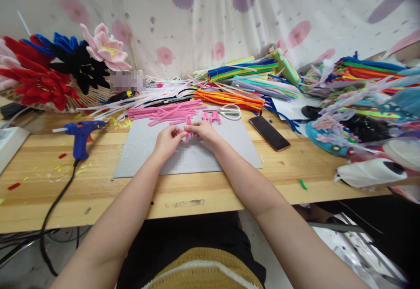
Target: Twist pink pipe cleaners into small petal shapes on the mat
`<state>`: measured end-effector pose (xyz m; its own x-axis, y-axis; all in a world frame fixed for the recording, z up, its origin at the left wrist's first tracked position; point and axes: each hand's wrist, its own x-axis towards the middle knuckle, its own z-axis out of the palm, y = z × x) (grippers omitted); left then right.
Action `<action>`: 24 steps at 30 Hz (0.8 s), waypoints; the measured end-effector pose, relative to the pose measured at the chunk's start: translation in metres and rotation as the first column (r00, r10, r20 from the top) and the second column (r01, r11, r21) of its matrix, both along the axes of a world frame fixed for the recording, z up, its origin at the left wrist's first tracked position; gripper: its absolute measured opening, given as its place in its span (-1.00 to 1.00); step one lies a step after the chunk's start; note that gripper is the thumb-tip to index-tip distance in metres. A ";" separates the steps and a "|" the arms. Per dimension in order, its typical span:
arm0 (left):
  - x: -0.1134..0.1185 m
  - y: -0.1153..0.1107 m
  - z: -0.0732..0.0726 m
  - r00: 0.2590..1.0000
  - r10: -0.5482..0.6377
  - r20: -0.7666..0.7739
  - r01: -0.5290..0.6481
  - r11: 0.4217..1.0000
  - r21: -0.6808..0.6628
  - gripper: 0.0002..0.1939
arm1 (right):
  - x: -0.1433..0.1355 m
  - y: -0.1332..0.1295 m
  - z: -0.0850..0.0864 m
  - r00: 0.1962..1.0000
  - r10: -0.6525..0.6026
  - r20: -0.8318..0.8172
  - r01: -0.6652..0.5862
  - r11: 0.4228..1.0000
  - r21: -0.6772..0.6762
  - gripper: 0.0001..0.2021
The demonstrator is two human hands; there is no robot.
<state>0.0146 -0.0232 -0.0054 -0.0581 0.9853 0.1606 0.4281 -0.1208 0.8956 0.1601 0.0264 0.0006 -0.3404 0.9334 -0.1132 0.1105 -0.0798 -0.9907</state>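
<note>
Over the grey cutting mat (138, 157), my left hand (169, 141) and my right hand (202, 130) come together around a pink pipe cleaner piece (188, 122). Fingertips of both hands pinch it, and part of it is hidden behind them. Just beyond my right hand, bent pink pipe cleaner shapes (215, 117) lie on the mat. White-handled scissors (229, 112) rest beside them at the mat's back edge. A pile of straight pink pipe cleaners (164, 111) spreads across the back left of the mat.
A blue glue gun (81, 138) stands at the left, its cord running off the table's front. A phone (269, 133) lies right of the mat. Orange pipe cleaners (229, 100) and other bundles line the back. Fuzzy flowers (46, 83) fill the back left; a white spool (370, 172) lies right.
</note>
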 end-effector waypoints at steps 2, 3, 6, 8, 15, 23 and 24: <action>0.004 0.001 -0.003 0.995 0.025 0.095 -0.026 1.000 0.011 -0.79 | 0.000 0.001 0.000 0.999 -0.006 -0.050 0.004 0.999 -0.047 -0.60; 0.005 0.001 -0.005 0.987 0.036 0.154 -0.036 0.999 0.000 -0.77 | 0.000 0.001 0.000 0.997 -0.011 -0.072 0.006 0.998 -0.068 -0.60; 0.009 0.003 -0.009 0.946 0.035 0.323 -0.010 0.997 -0.079 -0.69 | -0.002 -0.001 0.002 0.991 -0.030 -0.129 0.014 0.993 -0.121 -0.62; 0.010 0.004 -0.010 0.924 0.010 0.382 0.042 0.991 -0.129 -0.64 | -0.005 -0.003 0.003 0.985 -0.044 -0.165 0.020 0.989 -0.146 -0.63; 0.020 -0.002 0.000 0.873 0.044 0.487 0.049 0.983 -0.178 -0.63 | -0.011 -0.006 0.003 0.965 -0.070 -0.254 0.024 0.983 -0.181 -0.66; 0.017 -0.004 0.007 0.624 0.006 0.781 0.361 0.884 -0.296 -0.70 | -0.011 -0.010 0.008 0.961 -0.035 -0.273 -0.030 0.972 -0.232 -0.70; 0.016 -0.004 0.007 0.618 0.014 0.786 0.380 0.870 -0.314 -0.71 | -0.010 -0.010 0.009 0.962 -0.014 -0.273 -0.053 0.970 -0.237 -0.69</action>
